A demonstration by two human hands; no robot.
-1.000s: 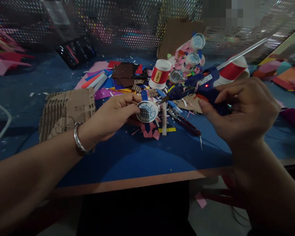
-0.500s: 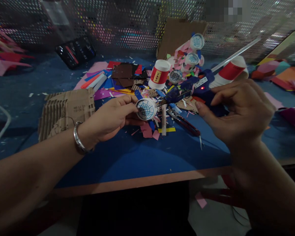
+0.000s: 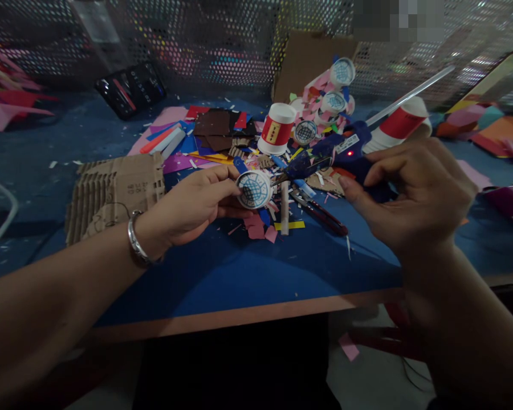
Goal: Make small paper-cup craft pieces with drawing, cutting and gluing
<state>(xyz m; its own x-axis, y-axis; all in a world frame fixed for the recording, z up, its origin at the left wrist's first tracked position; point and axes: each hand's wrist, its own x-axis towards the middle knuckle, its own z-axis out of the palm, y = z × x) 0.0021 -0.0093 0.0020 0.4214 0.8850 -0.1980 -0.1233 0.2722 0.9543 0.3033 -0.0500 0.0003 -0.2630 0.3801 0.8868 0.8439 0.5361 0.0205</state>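
My left hand (image 3: pixel 196 199), with a silver bracelet on its wrist, pinches a round white disc (image 3: pixel 256 191) that has a blue grid drawn on its face. Blue strips stick out above and below the disc. A dark blue hot glue gun (image 3: pixel 331 152) is gripped in my right hand (image 3: pixel 423 196); its red light is on and a long clear glue stick (image 3: pixel 412 94) juts from its back. The gun's nozzle is at the disc's right edge, but whether they touch I cannot tell. Below the gun lies a dark red utility knife (image 3: pixel 325 215).
Paper scraps (image 3: pixel 256 226) cover the middle of the blue table (image 3: pixel 248 279). Behind stand a red-and-white paper cup (image 3: pixel 277 130) and a paper craft with similar discs (image 3: pixel 334 102). Corrugated cardboard (image 3: pixel 115 191) lies left, a black box (image 3: pixel 130 91) farther back. Another cup (image 3: pixel 404 122) is at right.
Almost nothing differs. The glue gun has shifted very slightly left, its nozzle still at the disc's right edge, and my left hand keeps its hold.
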